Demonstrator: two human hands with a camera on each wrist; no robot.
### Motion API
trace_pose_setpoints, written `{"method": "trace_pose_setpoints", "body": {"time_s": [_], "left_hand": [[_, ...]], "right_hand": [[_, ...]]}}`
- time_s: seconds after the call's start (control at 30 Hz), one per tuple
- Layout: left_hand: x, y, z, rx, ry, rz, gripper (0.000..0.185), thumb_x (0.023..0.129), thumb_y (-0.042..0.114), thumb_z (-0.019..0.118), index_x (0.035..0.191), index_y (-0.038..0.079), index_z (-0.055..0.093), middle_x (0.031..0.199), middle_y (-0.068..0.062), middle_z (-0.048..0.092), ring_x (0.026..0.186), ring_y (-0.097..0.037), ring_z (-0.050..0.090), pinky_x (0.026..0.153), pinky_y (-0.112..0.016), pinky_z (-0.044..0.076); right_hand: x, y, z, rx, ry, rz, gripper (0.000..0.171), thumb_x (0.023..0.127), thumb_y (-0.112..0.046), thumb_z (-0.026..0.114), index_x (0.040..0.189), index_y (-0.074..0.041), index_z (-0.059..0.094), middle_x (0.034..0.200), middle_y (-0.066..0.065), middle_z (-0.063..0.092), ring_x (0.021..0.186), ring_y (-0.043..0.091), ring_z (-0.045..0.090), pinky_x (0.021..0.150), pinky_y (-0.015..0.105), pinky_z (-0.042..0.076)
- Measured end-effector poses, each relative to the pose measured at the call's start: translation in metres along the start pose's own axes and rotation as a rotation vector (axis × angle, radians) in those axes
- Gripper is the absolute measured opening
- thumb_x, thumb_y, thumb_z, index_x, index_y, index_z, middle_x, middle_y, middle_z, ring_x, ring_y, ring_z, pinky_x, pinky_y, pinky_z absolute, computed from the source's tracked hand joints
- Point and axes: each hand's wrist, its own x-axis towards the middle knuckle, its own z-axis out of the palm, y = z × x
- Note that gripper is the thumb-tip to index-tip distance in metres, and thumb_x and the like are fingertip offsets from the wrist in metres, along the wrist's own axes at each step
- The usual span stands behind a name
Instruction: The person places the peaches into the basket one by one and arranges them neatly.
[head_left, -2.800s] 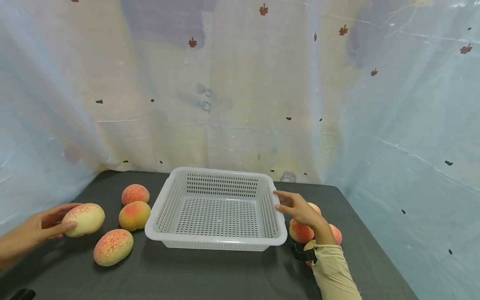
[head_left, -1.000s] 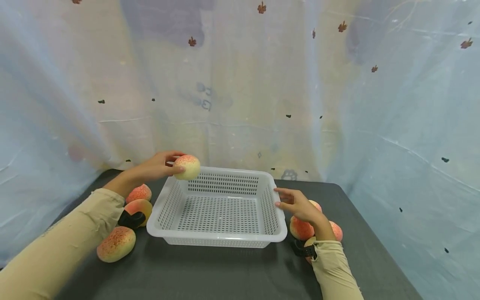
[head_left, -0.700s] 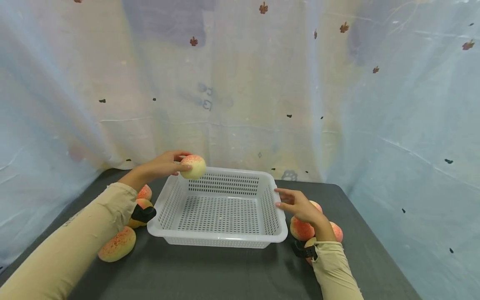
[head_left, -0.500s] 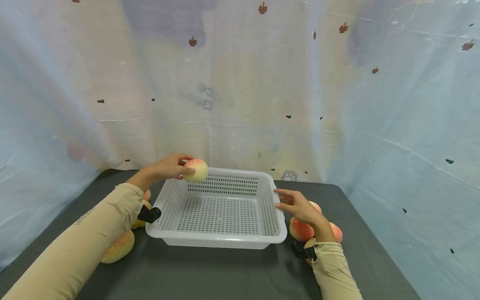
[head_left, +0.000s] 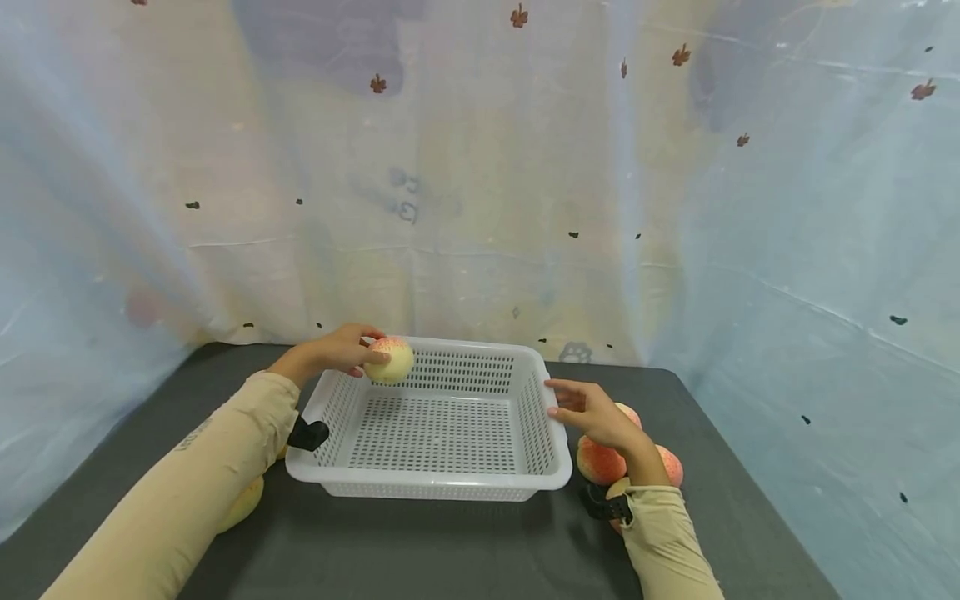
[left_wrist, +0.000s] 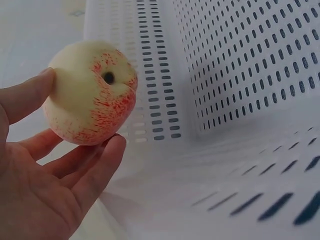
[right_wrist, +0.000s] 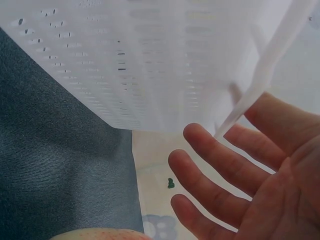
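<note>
My left hand (head_left: 341,350) holds a pale peach (head_left: 392,361) with red speckles over the back left corner of the white plastic basket (head_left: 427,480). In the left wrist view, the thumb (left_wrist: 30,95) lies on one side of the peach (left_wrist: 82,100) and the fingers support it from below. My right hand (head_left: 592,412) grips the basket's right rim. The right wrist view shows the thumb and forefinger reaching over the rim (right_wrist: 255,85), while the other fingers (right_wrist: 210,197) spread outside the wall. Nothing lies inside the basket.
Several peaches (head_left: 600,461) sit right of the basket, partly hidden by my right forearm. On the left, another fruit (head_left: 242,507) shows beside my left sleeve (head_left: 202,483). A patterned plastic curtain (head_left: 480,167) hangs behind the dark table (head_left: 420,550).
My left hand has carried the peach from the table's left side to the basket's back left corner, lowering it slightly of late. The right hand stays at the rim.
</note>
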Motion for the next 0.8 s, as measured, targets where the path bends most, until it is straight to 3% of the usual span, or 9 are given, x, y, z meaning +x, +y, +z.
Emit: {"method": "trace_pose_setpoints", "body": {"time_s": [0.3,0.53,0.8], "left_hand": [[0.005,0.0,0.009,0.099,0.001,-0.018,0.061,0.099,0.025,0.063,0.146,-0.009,0.041,0.14,-0.035,0.051,0.098,-0.027,0.064,0.074,-0.037,0.06],[0.003,0.002,0.013,0.132,0.007,-0.066,0.056,0.099,0.02,0.064,0.141,-0.011,0.044,0.135,-0.032,0.05,0.088,-0.024,0.062,0.069,-0.038,0.062],[0.001,0.006,0.018,0.145,-0.017,-0.138,0.056,0.098,0.019,0.067,0.14,-0.008,0.044,0.133,-0.029,0.049,0.092,-0.026,0.059,0.067,-0.039,0.062]], "right_hand": [[0.0,0.001,0.001,0.008,0.002,0.01,0.059,0.099,-0.016,0.066,0.149,0.007,0.043,0.131,0.029,0.064,0.117,0.041,0.066,0.098,0.054,0.055],[-0.001,-0.003,0.0,-0.017,0.005,0.016,0.059,0.1,-0.018,0.066,0.149,0.006,0.044,0.131,0.028,0.064,0.119,0.042,0.065,0.099,0.056,0.054],[-0.002,-0.006,0.002,-0.015,0.013,0.02,0.058,0.099,-0.016,0.065,0.148,0.006,0.044,0.131,0.028,0.064,0.118,0.043,0.065,0.098,0.057,0.053]]}}
